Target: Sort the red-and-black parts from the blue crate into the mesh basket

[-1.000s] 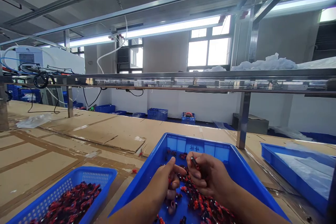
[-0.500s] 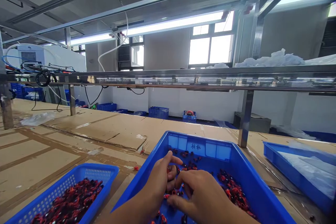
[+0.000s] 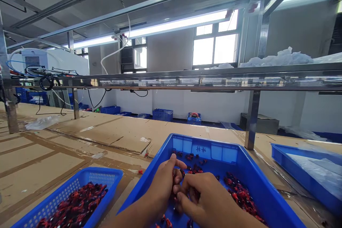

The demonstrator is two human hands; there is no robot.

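At the near edge of the cardboard-covered table [image 3: 107, 139], a plastic crate [image 3: 205, 151] holding small parts [image 3: 240, 194] sits centrally, with a mesh basket [image 3: 101, 174] of similar parts [image 3: 72, 199] to its left and a lined tray [image 3: 294, 174] to its right. Behind them, a steel shelf [image 3: 187, 82] runs across the table on a steel post [image 3: 252, 121].

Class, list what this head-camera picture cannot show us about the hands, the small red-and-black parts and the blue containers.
All in the head view:
Whatever the left hand and right hand may hold: hidden by their fingers.
Exact form of the red-and-black parts: too small and blurred.
Near end of the blue crate: hidden by the forearms, cut off by the bottom edge.
Near end of the blue basket: cut off by the bottom edge.
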